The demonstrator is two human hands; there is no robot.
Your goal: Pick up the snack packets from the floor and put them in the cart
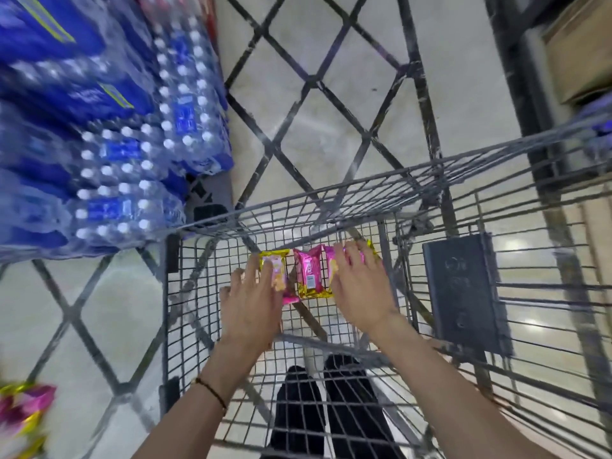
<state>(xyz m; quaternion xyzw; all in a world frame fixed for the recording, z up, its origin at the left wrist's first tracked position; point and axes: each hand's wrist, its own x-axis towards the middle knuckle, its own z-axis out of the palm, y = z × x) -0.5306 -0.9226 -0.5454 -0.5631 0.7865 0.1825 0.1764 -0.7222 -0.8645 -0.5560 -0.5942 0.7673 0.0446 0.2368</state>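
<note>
Three pink-and-gold foil snack packets lie side by side on the mesh bottom of the grey wire cart, towards its far end. Your left hand rests on the left packet and your right hand on the right one. The fingers of both lie spread and fairly straight, pressing down and not curled round anything; the middle packet is untouched between them. This placing step looks nearly done. Risk: the foil looks slick, so lifting away with any drag could skid a packet or stand it on edge against the wires. More of the same packets, a blurred heap of pink and gold, sit on the pale tiled floor at lower left, outside the cart. Reaching them means clearing the left rim, where a wrist could catch. Room is tight on the left: blue shrink-wrapped packs of water bottles stand just beside the cart's corner. On the right a dark grey plastic flap hangs close to your hand. The way up is open.
</note>
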